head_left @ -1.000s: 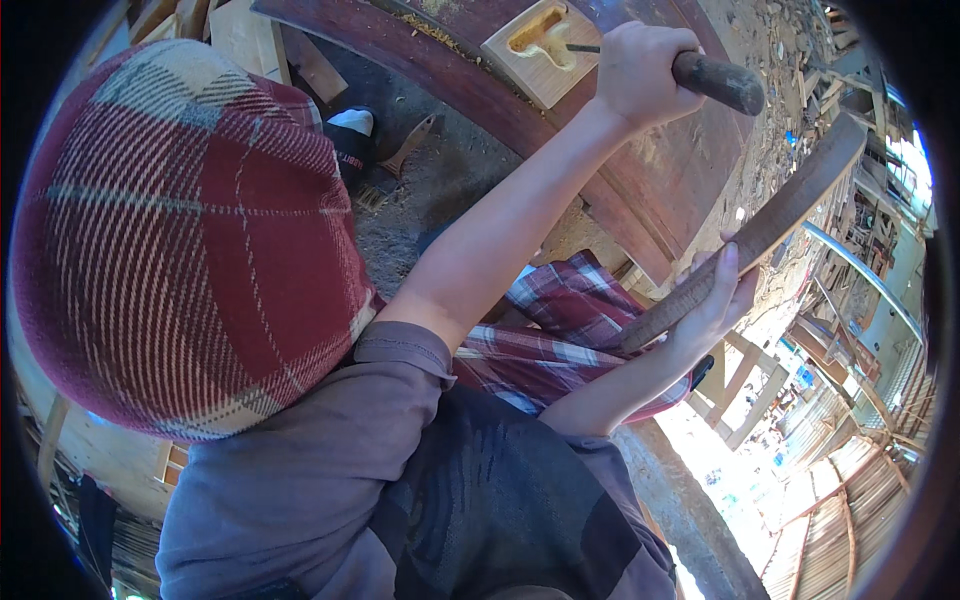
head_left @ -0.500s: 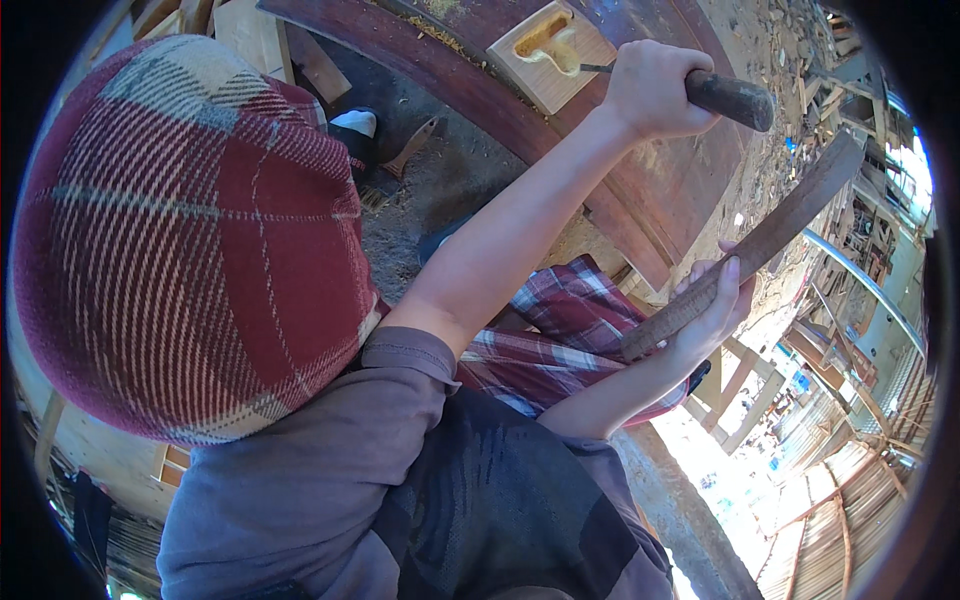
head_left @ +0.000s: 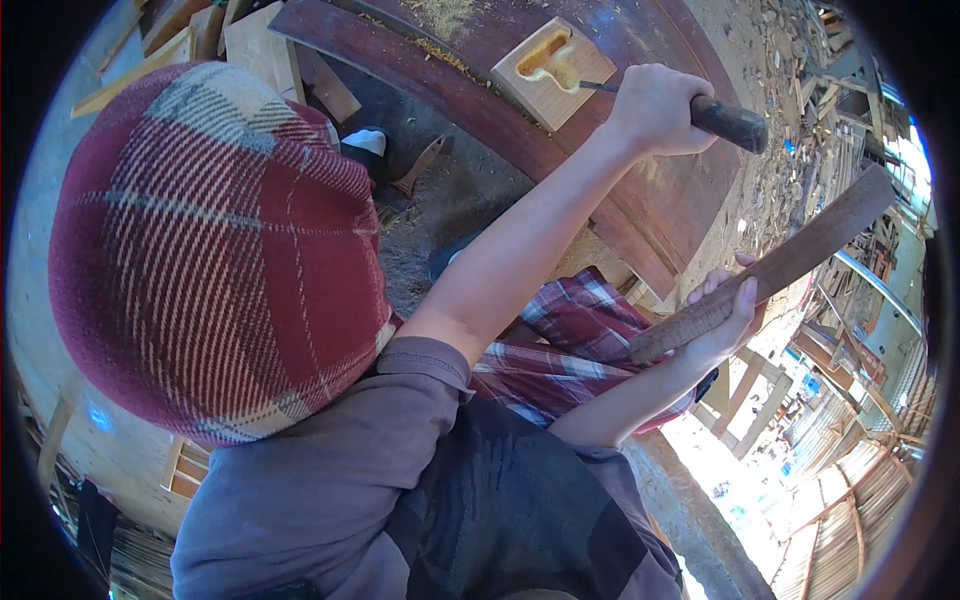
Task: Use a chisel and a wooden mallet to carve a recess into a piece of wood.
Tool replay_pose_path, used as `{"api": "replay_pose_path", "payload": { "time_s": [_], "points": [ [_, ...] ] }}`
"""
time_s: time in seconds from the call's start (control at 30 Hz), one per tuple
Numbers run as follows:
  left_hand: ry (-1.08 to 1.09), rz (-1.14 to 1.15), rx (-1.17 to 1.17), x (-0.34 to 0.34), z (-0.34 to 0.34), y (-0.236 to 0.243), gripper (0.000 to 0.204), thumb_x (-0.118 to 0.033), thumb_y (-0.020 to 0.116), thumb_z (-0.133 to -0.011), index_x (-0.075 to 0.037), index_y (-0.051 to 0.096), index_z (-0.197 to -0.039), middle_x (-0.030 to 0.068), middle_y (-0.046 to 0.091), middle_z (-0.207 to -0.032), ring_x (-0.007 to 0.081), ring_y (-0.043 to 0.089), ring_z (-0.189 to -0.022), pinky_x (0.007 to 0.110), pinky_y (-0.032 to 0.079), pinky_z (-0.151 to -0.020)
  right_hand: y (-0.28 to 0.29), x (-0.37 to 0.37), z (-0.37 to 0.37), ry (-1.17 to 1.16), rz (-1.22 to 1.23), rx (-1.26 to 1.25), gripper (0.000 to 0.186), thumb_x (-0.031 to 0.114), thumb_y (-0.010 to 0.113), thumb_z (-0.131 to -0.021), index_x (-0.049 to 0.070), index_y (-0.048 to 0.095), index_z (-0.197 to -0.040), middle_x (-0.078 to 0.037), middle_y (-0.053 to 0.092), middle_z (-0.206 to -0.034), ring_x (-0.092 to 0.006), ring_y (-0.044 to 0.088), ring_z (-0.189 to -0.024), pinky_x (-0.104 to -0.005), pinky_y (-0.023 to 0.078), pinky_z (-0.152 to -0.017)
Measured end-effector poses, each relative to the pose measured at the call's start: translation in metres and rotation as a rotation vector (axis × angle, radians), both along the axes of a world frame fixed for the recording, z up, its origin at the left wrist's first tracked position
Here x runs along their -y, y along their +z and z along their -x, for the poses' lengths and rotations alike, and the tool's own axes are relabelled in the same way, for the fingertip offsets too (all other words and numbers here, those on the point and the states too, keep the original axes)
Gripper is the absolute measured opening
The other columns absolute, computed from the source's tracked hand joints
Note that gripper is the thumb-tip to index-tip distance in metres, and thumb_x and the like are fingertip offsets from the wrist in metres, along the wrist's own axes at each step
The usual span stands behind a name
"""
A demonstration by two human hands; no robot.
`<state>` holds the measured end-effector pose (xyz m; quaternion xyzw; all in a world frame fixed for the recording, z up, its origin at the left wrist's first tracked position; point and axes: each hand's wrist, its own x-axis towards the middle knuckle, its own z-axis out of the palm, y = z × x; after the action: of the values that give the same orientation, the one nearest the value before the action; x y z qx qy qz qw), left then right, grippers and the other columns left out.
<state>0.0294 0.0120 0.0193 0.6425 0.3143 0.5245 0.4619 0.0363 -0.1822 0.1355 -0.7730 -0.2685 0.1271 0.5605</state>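
Note:
My left hand (head_left: 655, 108) is closed around a chisel (head_left: 730, 124), whose dark rounded handle sticks out past the fist. The thin metal shank reaches a pale wooden block (head_left: 545, 98) and meets the edge of a curved hollow cut into it. Exactly where the blade tip touches is hard to make out. Lower right, my right hand (head_left: 725, 310) grips a long, flat, slightly curved brown wooden bat (head_left: 815, 240) near its lower part. The bat slants up to the right, apart from the chisel handle.
The block rests on a dark reddish wooden bench (head_left: 640, 200) strewn with shavings (head_left: 440, 15). A brush (head_left: 418, 165) lies on the floor beside a shoe (head_left: 368, 145). Red plaid cloth (head_left: 210, 250) bulges at the left. Scrap wood (head_left: 825, 90) covers the ground at right.
The wooden bat in my right hand has moved outward to the right, widening its gap from the chisel handle. My left hand keeps its hold; the whole view has shifted slightly.

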Motion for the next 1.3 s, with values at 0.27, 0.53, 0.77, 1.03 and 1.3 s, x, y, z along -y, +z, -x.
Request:
{"api": "replay_pose_path", "payload": {
  "time_s": [0.27, 0.53, 0.77, 1.03, 1.3],
  "points": [
    [-0.017, 0.039, 0.052, -0.005, 0.003, 0.007, 0.021, -0.031, 0.071, -0.064, -0.012, 0.063, -0.061, 0.0100, 0.056, -0.055, 0.0313, 0.059, -0.055, 0.036, 0.047, -0.053, -0.002, 0.003, 0.001, -0.002, 0.120, 0.049, 0.037, 0.033, 0.058, -0.086, 0.003, 0.055, -0.109, -0.002, 0.049, -0.064, -0.0101, 0.047, -0.050, -0.0212, 0.039, -0.044],
    [-0.005, 0.079, 0.065, -0.005, 0.003, 0.011, 0.022, -0.032, 0.070, -0.064, -0.011, 0.064, -0.061, 0.0107, 0.056, -0.054, 0.0326, 0.058, -0.055, 0.036, 0.047, -0.053, 0.005, 0.010, -0.008, 0.165, -0.331, -0.215, 0.040, 0.030, 0.066, -0.082, 0.002, 0.052, -0.107, -0.006, 0.061, -0.073, -0.0135, 0.060, -0.055, -0.0231, 0.049, -0.046],
    [0.029, 0.049, 0.023, -0.001, -0.003, -0.003, 0.021, -0.033, 0.071, -0.064, -0.014, 0.064, -0.061, 0.0091, 0.057, -0.055, 0.0311, 0.059, -0.055, 0.037, 0.047, -0.053, 0.005, -0.008, 0.012, -0.047, 0.087, 0.007, 0.032, 0.029, 0.060, -0.085, 0.002, 0.057, -0.102, 0.001, 0.050, -0.063, -0.0084, 0.046, -0.048, -0.0223, 0.040, -0.043],
    [-0.013, 0.037, -0.120, -0.002, -0.013, -0.008, 0.019, -0.036, 0.068, -0.067, -0.018, 0.067, -0.065, 0.0060, 0.060, -0.057, 0.0292, 0.061, -0.058, 0.038, 0.049, -0.057, 0.000, -0.018, 0.020, -0.138, 0.311, 0.159, 0.036, 0.032, 0.061, -0.085, 0.001, 0.055, -0.104, -0.002, 0.047, -0.064, -0.0099, 0.049, -0.056, -0.0195, 0.040, -0.049],
    [0.041, 0.025, -0.029, -0.002, -0.005, 0.002, 0.019, -0.035, 0.070, -0.065, -0.016, 0.067, -0.064, 0.0062, 0.059, -0.056, 0.0288, 0.061, -0.057, 0.038, 0.048, -0.057, 0.003, -0.004, 0.008, -0.114, 0.163, 0.097, 0.035, 0.030, 0.059, -0.088, 0.001, 0.056, -0.106, -0.002, 0.046, -0.064, -0.0090, 0.048, -0.054, -0.0221, 0.038, -0.045]
  ]
}}
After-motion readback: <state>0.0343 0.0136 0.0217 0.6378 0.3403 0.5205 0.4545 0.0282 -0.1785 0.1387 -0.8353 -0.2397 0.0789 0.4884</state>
